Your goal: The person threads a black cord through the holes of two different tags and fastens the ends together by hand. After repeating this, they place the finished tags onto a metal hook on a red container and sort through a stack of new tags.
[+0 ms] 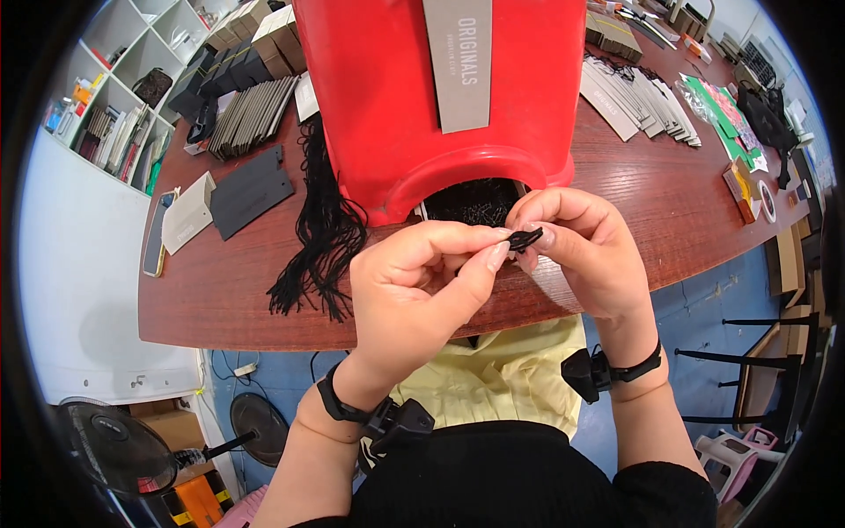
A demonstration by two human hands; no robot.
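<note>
Just over the table's near edge, my left hand (414, 286) and my right hand (591, 251) meet with their fingertips pinched. Between them is a short piece of black cord (525, 238), looped or folded on itself; its exact shape is partly hidden by the fingers. Behind my hands stands a red plastic stool (378, 106) with an arched opening. A long grey card tag (459, 75) lies against it. Inside the arch a box of small dark pieces (480, 204) shows, too small to name. To the left, a bundle of black cords (321, 233) trails over the table.
On the reddish-brown table (229, 299), a dark tag (251, 192), a pale tag (187, 214) and a phone (157, 238) lie left. Stacked tags (253, 117) stand behind them. More grey tags (642, 101) fan out at right. A fan (119, 447) stands at lower left.
</note>
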